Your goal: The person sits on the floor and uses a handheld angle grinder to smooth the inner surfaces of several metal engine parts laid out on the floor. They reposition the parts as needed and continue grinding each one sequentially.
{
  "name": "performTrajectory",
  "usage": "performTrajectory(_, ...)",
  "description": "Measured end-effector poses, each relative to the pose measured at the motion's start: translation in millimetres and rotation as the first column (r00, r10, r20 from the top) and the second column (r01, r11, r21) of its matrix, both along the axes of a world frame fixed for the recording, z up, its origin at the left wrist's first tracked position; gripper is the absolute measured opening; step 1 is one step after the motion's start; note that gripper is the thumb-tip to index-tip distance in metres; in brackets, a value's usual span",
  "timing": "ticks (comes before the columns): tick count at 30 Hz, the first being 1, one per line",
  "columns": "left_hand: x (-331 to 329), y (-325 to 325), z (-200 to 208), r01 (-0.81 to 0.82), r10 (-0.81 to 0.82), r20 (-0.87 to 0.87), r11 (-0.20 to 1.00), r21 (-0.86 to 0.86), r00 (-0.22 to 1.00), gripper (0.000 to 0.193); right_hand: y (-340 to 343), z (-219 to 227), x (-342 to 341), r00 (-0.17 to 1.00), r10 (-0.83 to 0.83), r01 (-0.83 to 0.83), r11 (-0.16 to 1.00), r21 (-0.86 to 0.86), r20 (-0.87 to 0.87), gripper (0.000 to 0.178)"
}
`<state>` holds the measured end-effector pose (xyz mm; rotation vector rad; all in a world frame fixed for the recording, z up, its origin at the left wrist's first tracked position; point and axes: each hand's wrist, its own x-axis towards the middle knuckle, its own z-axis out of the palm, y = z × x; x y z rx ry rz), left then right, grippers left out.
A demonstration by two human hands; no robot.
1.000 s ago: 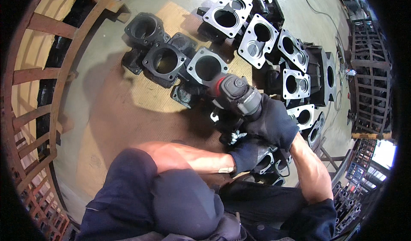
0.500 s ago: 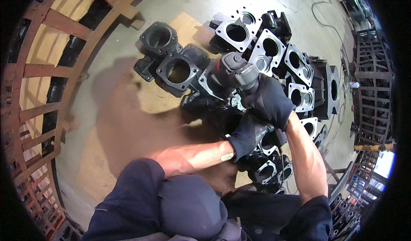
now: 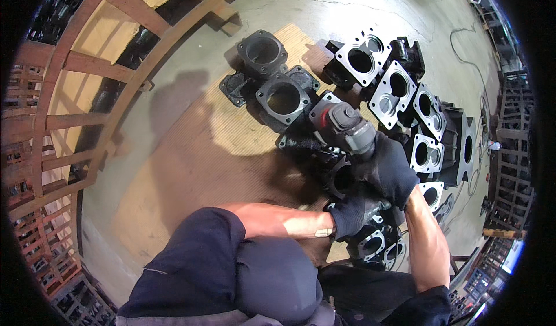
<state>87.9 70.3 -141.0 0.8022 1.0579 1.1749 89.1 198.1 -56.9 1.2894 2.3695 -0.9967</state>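
Observation:
Both dark-gloved hands are closed on an angle grinder (image 3: 351, 128) with a grey head and a red mark. My right hand (image 3: 392, 170) wraps its body just behind the head. Nearer to me, my left hand (image 3: 359, 213) grips the rear part; its fingers are partly hidden. The grinder's head is over the near edge of a metal casting (image 3: 322, 107) with a flat flange, and hides much of it. Whether the disc touches the metal cannot be seen. Left of it sits a dark casting (image 3: 282, 99) with a square flange and round bore.
Several castings with bright flanges (image 3: 392, 94) stand close on the right. A ribbed brown sheet (image 3: 191, 169) covers the floor to the left. Rust-brown metal racks (image 3: 87, 120) line the left side. A cable (image 3: 482, 74) runs along the floor at right.
My view has shifted, so the castings and racks appear farther right and lower. Against the castings, the grinder and both hands have come slightly nearer to me. Both hands keep their hold.

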Motion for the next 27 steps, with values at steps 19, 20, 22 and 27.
performTrajectory(19,-66,-18,11,0.128,-0.113,-0.189,0.989,0.069,0.976,0.032,-16,-3,-51,0.985,0.165,-0.167,0.985,0.044,0.043,0.049)
performTrajectory(20,-67,-20,7,0.099,-0.089,-0.151,0.993,0.06,0.985,0.031,-17,-3,-56,0.984,0.173,-0.174,0.984,0.026,0.03,0.049)
performTrajectory(22,-62,-22,-13,-0.012,0.017,-0.056,0.995,0.096,0.998,0.031,-16,0,-69,0.983,0.185,-0.185,0.983,-0.003,0.01,0.05)
performTrajectory(27,-92,-20,-17,0.131,-0.065,-0.405,0.982,0.136,0.912,0.044,-14,1,-102,0.976,0.215,-0.214,0.976,-0.024,0.021,0.045)
